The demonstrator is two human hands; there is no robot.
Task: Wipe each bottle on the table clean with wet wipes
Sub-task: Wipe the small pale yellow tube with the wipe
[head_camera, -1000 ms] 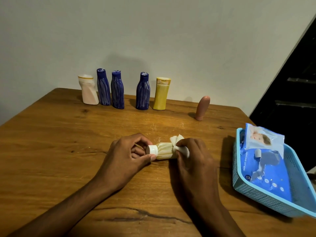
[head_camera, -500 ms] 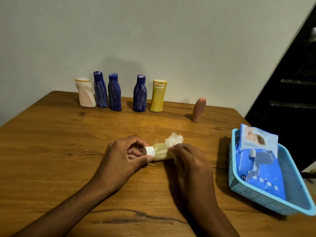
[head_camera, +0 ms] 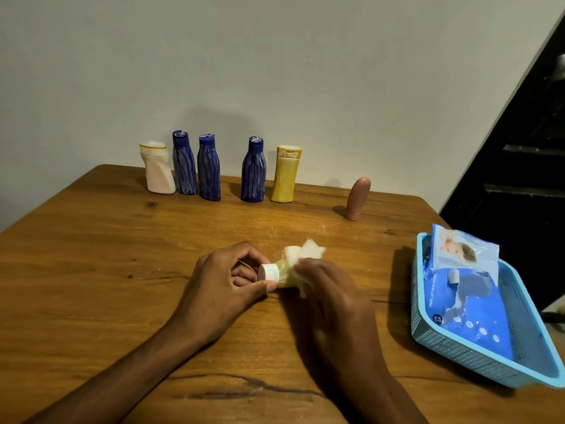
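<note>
Near the middle of the desk [head_camera: 91, 255], a small yellow bottle [head_camera: 282, 275] lies on its side, its white cap [head_camera: 269, 272] pointing toward the left edge. The left hand [head_camera: 226, 289] comes in from the near-left, its grip curled, thumb and forefinger pinching the cap. The right hand [head_camera: 330, 295] reaches in from the near edge, knuckles up, fingers curled over a white wet wipe [head_camera: 305, 255] wrapped round the bottle's body. Along the far edge stand six more bottles [head_camera: 253, 169]. By the right edge a blue basket [head_camera: 458, 353] holds the wipes pack [head_camera: 467, 304].
</note>
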